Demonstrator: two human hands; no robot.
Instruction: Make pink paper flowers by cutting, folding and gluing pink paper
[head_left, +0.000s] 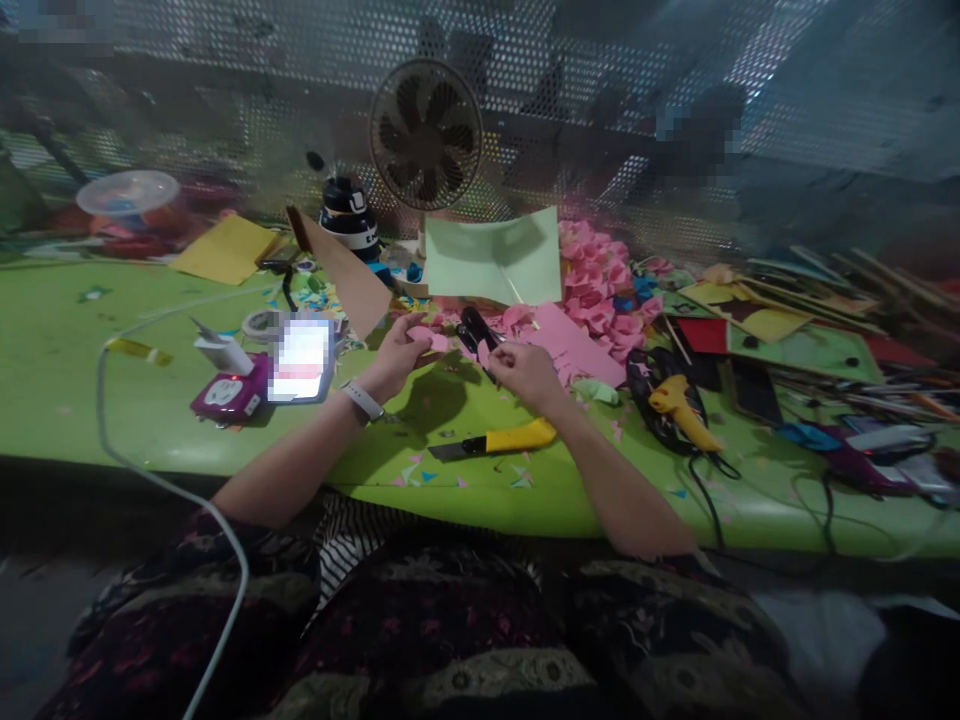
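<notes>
My left hand [399, 358], with a white band at the wrist, pinches a rounded pink paper piece [430, 338]. Closed at the fingertips, my right hand [527, 374] has a small pink paper scrap [484, 352] at its fingers. Just beyond it lies a black-handled tool [474, 328], perhaps scissors, partly hidden by that hand. A pink paper sheet [574, 342] is spread to the right, in front of a heap of pink paper petals [596, 275]. Nearer me, between my forearms, rests a yellow utility knife [517, 437] with its blade pointing left.
A fan [426, 135] stands behind a pale green sheet [491, 258]. On the left are a lit phone [301, 358], a purple power strip [229, 398] and a white cable [105, 420]. A yellow glue gun [684, 412] lies right, its cord near the table's front edge. Paper scraps litter the green table [300, 440].
</notes>
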